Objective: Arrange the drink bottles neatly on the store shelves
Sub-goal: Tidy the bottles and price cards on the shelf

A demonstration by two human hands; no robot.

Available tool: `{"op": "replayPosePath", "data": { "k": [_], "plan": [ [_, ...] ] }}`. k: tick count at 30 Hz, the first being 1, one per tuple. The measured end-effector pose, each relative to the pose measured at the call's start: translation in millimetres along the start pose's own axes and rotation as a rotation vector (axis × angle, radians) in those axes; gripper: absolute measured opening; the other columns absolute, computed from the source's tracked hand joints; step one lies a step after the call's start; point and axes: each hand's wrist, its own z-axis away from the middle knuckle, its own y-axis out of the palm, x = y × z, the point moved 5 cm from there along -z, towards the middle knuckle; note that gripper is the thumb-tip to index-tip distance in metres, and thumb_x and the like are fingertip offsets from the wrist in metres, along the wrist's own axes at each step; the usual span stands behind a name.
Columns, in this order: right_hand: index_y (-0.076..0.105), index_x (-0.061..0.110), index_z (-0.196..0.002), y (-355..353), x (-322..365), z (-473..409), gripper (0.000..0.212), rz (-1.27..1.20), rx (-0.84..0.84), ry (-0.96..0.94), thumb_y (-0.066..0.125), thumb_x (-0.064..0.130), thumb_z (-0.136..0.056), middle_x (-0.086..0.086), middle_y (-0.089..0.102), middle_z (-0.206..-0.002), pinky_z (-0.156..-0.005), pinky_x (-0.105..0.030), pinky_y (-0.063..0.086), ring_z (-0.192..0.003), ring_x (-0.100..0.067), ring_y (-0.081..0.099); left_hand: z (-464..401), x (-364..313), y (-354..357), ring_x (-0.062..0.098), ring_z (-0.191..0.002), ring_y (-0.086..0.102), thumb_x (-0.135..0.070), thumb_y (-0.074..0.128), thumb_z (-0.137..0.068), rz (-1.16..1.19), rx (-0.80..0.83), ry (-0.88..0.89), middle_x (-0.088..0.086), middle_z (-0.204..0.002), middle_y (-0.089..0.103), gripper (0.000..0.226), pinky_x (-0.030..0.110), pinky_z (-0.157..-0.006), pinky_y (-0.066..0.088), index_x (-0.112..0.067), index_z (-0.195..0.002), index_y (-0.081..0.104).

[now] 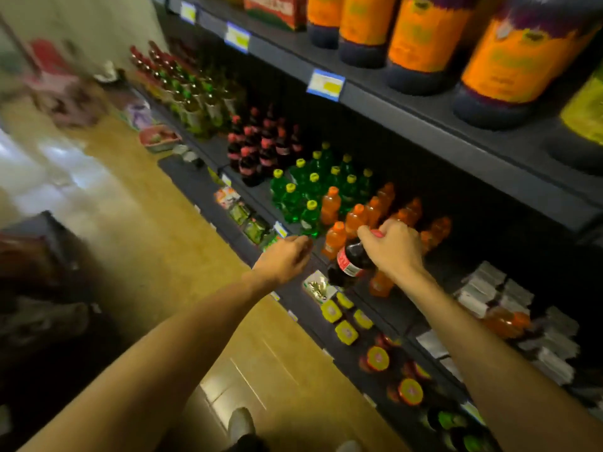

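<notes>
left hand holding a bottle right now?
No: the left hand hangs loosely curled near the shelf edge holding nothing, while the right hand grips the dark cola bottle by its neck.

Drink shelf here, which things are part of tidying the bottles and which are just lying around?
Part of the job:
- dark cola bottle, gripped by the right hand
- left hand, holding nothing
- orange bottles
- green bottles
- red-capped cola bottles

Lying about:
- yellow-lidded tubs on the lower shelf
- pink basket on the floor
</notes>
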Motion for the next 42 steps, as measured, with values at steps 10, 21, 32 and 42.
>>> {"op": "replayPosePath", "data": {
  "k": [10, 21, 32, 42],
  "plan": [
    [0.055, 0.008, -0.090, 147.4, 151.8, -34.2, 0.042, 0.195, 0.103, -0.093, 0.053, 0.049, -0.082, -0.020, 0.064, -0.099, -0.073, -0.038, 0.045, -0.094, -0.041, 0.059, 45.2, 183.5, -99.3, 0.033, -0.088, 0.062, -0.026, 0.046, -0.092, 0.059, -0.185, -0.134, 0.010, -0.096, 0.067, 0.023, 0.038, -0.070, 0.050, -0.011, -0.106, 0.058],
    [0.056, 0.013, -0.075, 258.4, 228.9, -128.4, 0.033, -0.079, 0.392, -0.055, 0.060, 0.043, -0.089, -0.003, 0.055, -0.075, -0.069, -0.031, 0.037, -0.080, -0.024, 0.054, 10.1, 306.2, -134.1, 0.027, -0.086, 0.063, -0.019, 0.049, -0.094, 0.074, -0.248, -0.260, 0.004, -0.098, 0.068, 0.019, 0.033, -0.069, 0.047, -0.015, -0.110, 0.059],
    [0.059, 0.018, -0.093, 353.1, 330.4, -260.2, 0.029, 0.074, 0.554, -0.205, 0.074, 0.027, -0.070, 0.000, 0.058, -0.091, -0.068, -0.026, 0.036, -0.087, -0.023, 0.054, -108.2, 420.1, -181.3, 0.030, -0.090, 0.061, -0.020, 0.048, -0.094, 0.043, -0.224, -0.373, 0.008, -0.102, 0.066, 0.021, 0.035, -0.072, 0.047, -0.013, -0.112, 0.058],
    [0.062, -0.004, -0.065, 426.3, 370.0, -349.7, 0.038, -0.228, 0.395, 0.151, 0.060, 0.031, -0.080, -0.007, 0.052, -0.043, -0.031, -0.017, 0.031, -0.025, -0.014, 0.044, -186.7, 504.6, -200.3, 0.033, -0.088, 0.061, -0.015, 0.048, -0.093, 0.120, -0.182, -0.354, 0.013, -0.096, 0.066, 0.014, 0.034, -0.069, 0.045, -0.009, -0.102, 0.057]
  ]
}}
